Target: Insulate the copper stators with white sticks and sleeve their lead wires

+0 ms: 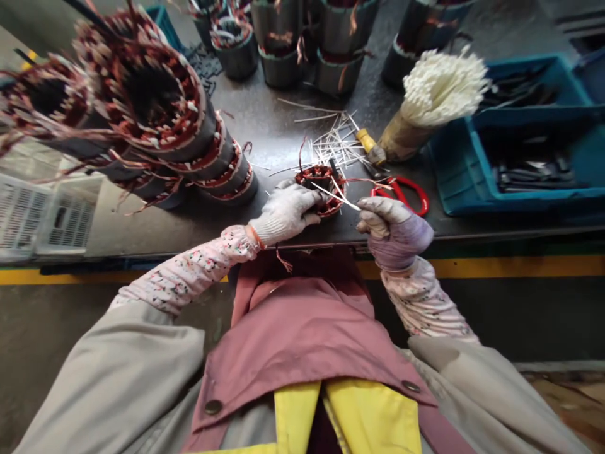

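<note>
A motor stator (322, 175) with red-brown windings stands on the metal bench near its front edge. My left hand (289, 211), in a white knit glove, grips its left side, with fingertips at the rim and inner opening. In my right hand (385, 224), gloved with purple wrapping, a white cord (341, 198) is pinched between thumb and fingers. Two strands of this cord run from the stator's windings to the pinch. Red-handled scissors (410, 192) lie just behind my right hand. Loose white strips (335, 142) are scattered behind the stator, beside a yellow-handled tool (366, 142).
Stacked stators (189, 126) rise tall at the left, with more stators (283, 66) along the back. A bundle of white cords (425, 104) stands upright at the right. Blue bins (466, 167) with dark parts sit beyond it. White plastic crates (63, 217) are at the far left.
</note>
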A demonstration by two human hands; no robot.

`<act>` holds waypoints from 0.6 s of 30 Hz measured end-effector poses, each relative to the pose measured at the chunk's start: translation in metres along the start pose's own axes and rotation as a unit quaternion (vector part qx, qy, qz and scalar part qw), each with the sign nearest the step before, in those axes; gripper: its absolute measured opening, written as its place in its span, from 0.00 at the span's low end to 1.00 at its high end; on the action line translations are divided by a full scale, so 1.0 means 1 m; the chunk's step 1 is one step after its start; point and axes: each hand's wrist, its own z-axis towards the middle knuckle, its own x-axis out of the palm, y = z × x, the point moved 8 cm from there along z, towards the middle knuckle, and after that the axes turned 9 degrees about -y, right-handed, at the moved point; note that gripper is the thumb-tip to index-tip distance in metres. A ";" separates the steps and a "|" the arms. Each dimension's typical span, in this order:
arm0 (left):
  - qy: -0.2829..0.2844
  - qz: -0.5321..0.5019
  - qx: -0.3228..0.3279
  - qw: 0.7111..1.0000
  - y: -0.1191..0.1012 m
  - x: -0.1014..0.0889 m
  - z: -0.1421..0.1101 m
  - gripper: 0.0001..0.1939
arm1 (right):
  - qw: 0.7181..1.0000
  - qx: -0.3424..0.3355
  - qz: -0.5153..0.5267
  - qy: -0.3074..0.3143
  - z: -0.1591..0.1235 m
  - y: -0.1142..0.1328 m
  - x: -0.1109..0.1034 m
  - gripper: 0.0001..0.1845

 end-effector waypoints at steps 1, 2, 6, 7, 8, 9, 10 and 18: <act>0.003 0.006 -0.001 1.000 0.000 -0.001 0.001 0.19 | 0.992 -0.014 0.047 -0.113 0.001 -0.001 -0.018 0.14; 0.007 0.010 -0.002 1.000 0.001 -0.002 0.002 0.19 | 0.971 -0.022 0.091 -0.220 0.001 -0.004 -0.038 0.13; 0.016 0.011 -0.014 1.000 0.003 -0.002 0.003 0.19 | 0.904 0.020 0.203 -0.377 0.002 -0.016 -0.079 0.11; 0.013 0.008 -0.018 1.000 0.003 -0.002 0.003 0.18 | 0.901 0.029 0.227 -0.370 0.001 -0.015 -0.079 0.11; 0.006 0.004 -0.022 1.000 0.004 -0.001 0.004 0.18 | 0.903 0.040 0.251 -0.345 -0.002 -0.012 -0.074 0.10; 0.000 0.000 -0.026 1.000 0.004 -0.001 0.004 0.18 | 0.911 0.054 0.274 -0.305 -0.005 -0.008 -0.064 0.10; -0.004 -0.003 -0.029 1.000 0.004 -0.001 0.004 0.17 | 0.919 0.069 0.296 -0.251 -0.011 -0.002 -0.050 0.10; -0.006 -0.028 -0.049 0.998 0.003 -0.001 0.006 0.16 | 0.929 -0.050 0.338 0.145 -0.048 0.087 0.033 0.09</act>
